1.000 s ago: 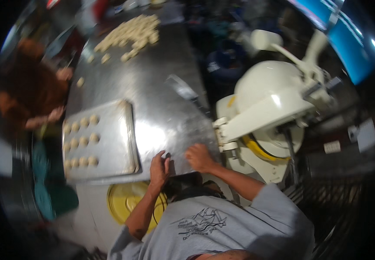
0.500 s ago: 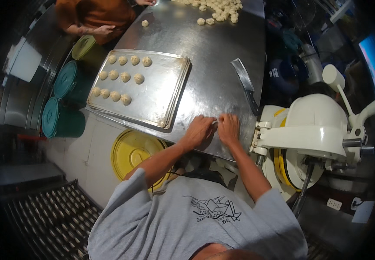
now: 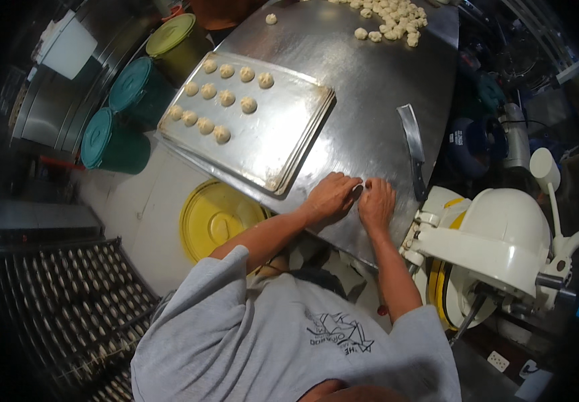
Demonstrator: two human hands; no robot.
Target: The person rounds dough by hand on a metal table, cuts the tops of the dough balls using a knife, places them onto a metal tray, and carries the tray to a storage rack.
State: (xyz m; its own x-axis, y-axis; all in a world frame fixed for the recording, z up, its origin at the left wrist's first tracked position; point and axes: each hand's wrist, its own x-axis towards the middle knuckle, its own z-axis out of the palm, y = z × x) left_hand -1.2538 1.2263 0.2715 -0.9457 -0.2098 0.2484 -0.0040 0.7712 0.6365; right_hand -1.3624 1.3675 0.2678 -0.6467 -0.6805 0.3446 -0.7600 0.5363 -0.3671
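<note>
My left hand (image 3: pixel 329 197) rests low over the near right part of the steel table (image 3: pixel 386 80), fingers curled. My right hand (image 3: pixel 376 201) is beside it, fingers bent inward. Their fingertips nearly meet; whatever is between or under them is too small or hidden to make out. A stack of metal baking trays (image 3: pixel 276 134) lies to the left, with several pleated dough balls (image 3: pixel 226 97) in rows on top. A cleaver-like knife (image 3: pixel 411 134) with a black handle lies beyond my right hand, along the table's right side.
Loose dough pieces (image 3: pixel 390 23) cover the far end. A white machine (image 3: pixel 490 228) stands at the right edge. Yellow (image 3: pixel 222 221) and green (image 3: pixel 115 144) lidded bins and slatted racks (image 3: pixel 68 301) are on the left. Part of a person in orange (image 3: pixel 222 10) shows at the top.
My hands have drawn together at the fingertips since a second ago. The view has swung, so table and trays appear further right, and less of the person in orange shows.
</note>
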